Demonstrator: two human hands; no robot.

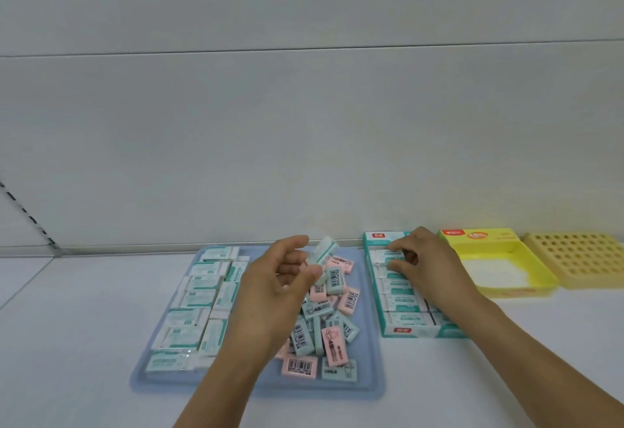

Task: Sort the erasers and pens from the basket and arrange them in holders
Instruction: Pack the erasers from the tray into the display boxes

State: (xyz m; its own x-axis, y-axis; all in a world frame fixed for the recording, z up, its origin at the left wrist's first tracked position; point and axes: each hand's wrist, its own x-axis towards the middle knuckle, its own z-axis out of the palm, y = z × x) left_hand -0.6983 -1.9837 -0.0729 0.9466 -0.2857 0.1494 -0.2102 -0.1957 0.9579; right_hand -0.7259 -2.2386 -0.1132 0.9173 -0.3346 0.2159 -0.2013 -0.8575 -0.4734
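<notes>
**Sorting erasers: one in the left hand, right hand at the teal box**

Watching from my end, I see the left hand (287, 279) raised over the blue tray (162, 378), fingers curled, pinching a white-and-teal eraser (323, 249) between thumb and fingertips; it's tilted and a bit blurred. Under that hand, on the tray's right half, sits a loose heap of pink and teal erasers (332, 323), barcodes up on several. Tray's left half holds white/teal wrapped erasers (199, 296) laid in rough rows.

Right hand (425, 262) is over at the teal box (388, 326), just right of the tray, fingers bent down onto the white erasers packed in rows inside (401, 302). Can't tell if it's gripping one or just pressing, as the fingertips hide the contact.

Next along to the right: yellow box (537, 275), lid flap up at the back, white inside. Beside it, far right, a yellow holder w/ a grid of round holes (580, 258). All of it sits on a white shelf (84, 326) against a pale back wall (304, 123).
</notes>
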